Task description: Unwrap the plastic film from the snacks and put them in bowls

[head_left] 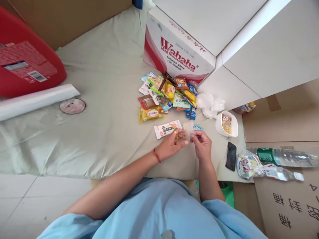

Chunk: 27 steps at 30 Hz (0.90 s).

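Note:
A small, thin translucent plastic bag [188, 127] is pinched between the thumb and fingers of my right hand [203, 146]. My left hand [170, 144], with a red bracelet at its wrist, is at the bag's left side. Its thumb and fingers are apart, and the fingertips seem to touch the bag's edge. Just beyond that hand lies a white snack packet [167, 128]. Partly hidden behind my right hand is a small blue packet [198, 127]. Farther back sits a pile of mixed wrapped snacks [165, 94], with a yellow packet [151, 114] at its front left.
Crumpled clear plastic bags [211, 103] lie near a white bowl [235, 127] holding packets. To the right are a phone [231, 156] and plastic bottles [286, 157]. A Wahaha carton [178, 49] stands behind; a red container [27, 56] and white roll [40, 100] are left.

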Available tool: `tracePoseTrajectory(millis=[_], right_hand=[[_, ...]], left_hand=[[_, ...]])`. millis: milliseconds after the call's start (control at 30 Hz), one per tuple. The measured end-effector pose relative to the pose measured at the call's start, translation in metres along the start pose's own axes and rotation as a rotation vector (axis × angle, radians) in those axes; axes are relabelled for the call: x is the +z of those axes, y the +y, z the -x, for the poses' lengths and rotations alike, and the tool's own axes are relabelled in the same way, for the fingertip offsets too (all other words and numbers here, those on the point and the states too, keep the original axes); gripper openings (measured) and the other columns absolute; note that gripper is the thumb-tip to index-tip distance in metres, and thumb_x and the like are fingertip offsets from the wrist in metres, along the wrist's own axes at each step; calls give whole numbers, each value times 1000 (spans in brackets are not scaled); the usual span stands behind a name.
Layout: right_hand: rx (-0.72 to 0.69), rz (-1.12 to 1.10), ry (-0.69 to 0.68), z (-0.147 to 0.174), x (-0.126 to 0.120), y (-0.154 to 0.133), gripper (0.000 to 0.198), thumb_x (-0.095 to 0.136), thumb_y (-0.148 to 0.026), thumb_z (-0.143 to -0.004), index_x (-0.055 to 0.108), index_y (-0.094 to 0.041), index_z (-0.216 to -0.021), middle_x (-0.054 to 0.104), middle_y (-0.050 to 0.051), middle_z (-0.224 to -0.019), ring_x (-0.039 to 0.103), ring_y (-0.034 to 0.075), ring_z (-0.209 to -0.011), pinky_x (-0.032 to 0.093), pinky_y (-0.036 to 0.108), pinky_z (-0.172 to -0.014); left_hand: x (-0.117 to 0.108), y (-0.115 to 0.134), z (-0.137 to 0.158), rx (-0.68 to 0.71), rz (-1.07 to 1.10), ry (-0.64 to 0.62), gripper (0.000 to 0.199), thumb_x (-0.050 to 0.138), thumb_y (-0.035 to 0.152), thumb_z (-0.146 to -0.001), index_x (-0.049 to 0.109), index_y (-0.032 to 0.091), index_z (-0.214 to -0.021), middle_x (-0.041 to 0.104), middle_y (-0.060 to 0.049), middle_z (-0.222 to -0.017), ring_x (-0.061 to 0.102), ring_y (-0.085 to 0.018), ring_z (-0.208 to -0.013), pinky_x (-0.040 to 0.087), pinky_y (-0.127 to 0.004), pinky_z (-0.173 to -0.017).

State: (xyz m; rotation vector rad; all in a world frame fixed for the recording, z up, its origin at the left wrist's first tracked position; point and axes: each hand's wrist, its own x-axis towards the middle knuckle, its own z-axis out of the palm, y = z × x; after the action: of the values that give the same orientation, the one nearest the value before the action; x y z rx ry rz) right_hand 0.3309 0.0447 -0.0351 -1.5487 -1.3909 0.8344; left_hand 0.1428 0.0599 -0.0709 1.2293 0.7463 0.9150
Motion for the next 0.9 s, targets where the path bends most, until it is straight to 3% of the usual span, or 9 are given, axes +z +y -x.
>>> tracePoseTrajectory(millis=[100, 200, 267, 333, 433, 500, 567, 767, 900], right_hand=[[-12, -26, -116, 18, 13, -3, 25, 71, -49, -89, 68, -25, -94, 67, 2, -88, 60, 16, -67, 53, 32, -64], [-3, -72, -31, 10, 7, 0, 28, 63, -53, -93, 66, -25, -100, 62, 0, -80, 56, 15, -61, 52, 31, -60], [-57, -11, -15, 0, -2, 2, 30, 59, -51, -95, 66, -25, -110, 64, 2, -86, 60, 17, -67, 54, 32, -64], [-171, 165, -180, -9, -10, 2, 32, 61, -45, -94, 67, -25, -118, 68, 8, -109, 67, 21, -92, 58, 35, -77], [-293, 478, -516, -16, -12, -1, 35, 63, -28, -92, 69, -24, -126, 62, 13, -135, 61, 26, -123, 54, 42, -99], [-317, 606, -571, -19, -12, -5, 36, 58, -21, -93, 70, -24, -127, 64, 13, -132, 62, 26, -121, 52, 45, -102], [-352, 638, -544, -21, -12, -12, 34, 57, -20, -95, 71, -25, -126, 66, 12, -126, 63, 26, -116, 52, 45, -101], [-549, 703, -516, -40, 12, -34, 32, 69, -39, -96, 73, -31, -127, 71, 8, -130, 57, 30, -116, 43, 51, -104], [-587, 822, -670, -54, 50, -31, 52, 73, -38, -93, 62, -26, -142, 61, 10, -146, 45, 33, -134, 36, 53, -114]], left_hand=[[-1, 0, -5, -61, 162, 20, 46, 70, 60, -84, 58, 19, -102, 61, 2, -82, 45, -9, -58, 38, -23, -54], [-6, 4, -7, -104, 247, 88, 44, 73, 60, -82, 58, 19, -84, 51, 6, -66, 40, -8, -55, 34, -23, -53], [-12, 10, -6, -123, 344, 80, 46, 78, 60, -79, 59, 17, -82, 57, 4, -69, 39, -7, -54, 31, -22, -52], [-18, 18, -2, -139, 416, -109, 50, 83, 61, -73, 62, 16, -79, 64, 2, -71, 42, -6, -54, 32, -21, -52], [-21, 26, 4, -184, 426, -680, 51, 90, 61, -65, 68, 16, -73, 68, 0, -68, 53, -10, -57, 43, -23, -55], [-18, 27, 9, -230, 393, -1026, 49, 93, 59, -62, 71, 17, -73, 69, 0, -67, 60, -14, -60, 49, -25, -58], [-13, 26, 11, -270, 350, -1240, 47, 94, 58, -60, 73, 17, -73, 70, 0, -66, 62, -16, -61, 52, -26, -60], [-5, 17, 10, -274, 310, -1331, 48, 95, 57, -56, 74, 17, -71, 65, 3, -60, 62, -16, -58, 55, -27, -61], [-5, 7, 10, -283, 341, -1307, 48, 95, 55, -58, 75, 14, -76, 69, 1, -67, 65, -17, -62, 57, -27, -65]])
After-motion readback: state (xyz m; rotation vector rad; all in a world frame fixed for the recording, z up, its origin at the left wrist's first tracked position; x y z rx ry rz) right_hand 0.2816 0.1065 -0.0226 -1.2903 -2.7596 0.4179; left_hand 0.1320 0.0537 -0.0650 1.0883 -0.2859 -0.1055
